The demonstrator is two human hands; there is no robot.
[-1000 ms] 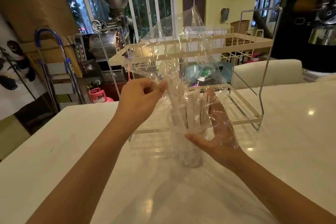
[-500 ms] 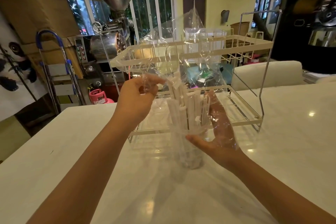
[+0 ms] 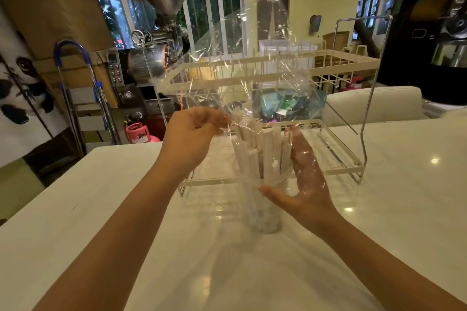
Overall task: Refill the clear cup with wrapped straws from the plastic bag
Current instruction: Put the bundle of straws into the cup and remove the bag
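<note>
A clear cup point(image 3: 265, 212) stands upright on the white counter point(image 3: 379, 209) in the middle of the view. Several white wrapped straws point(image 3: 260, 149) stick up out of it, still inside a clear plastic bag point(image 3: 252, 58) that rises above them, upside down. My left hand point(image 3: 194, 136) pinches the bag's film at the left of the straw tops. My right hand point(image 3: 303, 182) is held open and flat against the right side of the bag and straws, thumb at the cup's rim. The lower part of the straws blurs inside the cup.
A cream wire dish rack point(image 3: 341, 113) with two tiers stands right behind the cup. The counter's far edge runs at the left, with a pink gas cylinder point(image 3: 139, 134), a metal machine point(image 3: 156, 58) and a blue-handled ladder point(image 3: 75, 88) beyond. A white chair back point(image 3: 374, 106) is at the right.
My left hand has lifted slightly and drawn the bag film upward. The bag stands higher over the straws. My right hand has stayed against the cup side.
</note>
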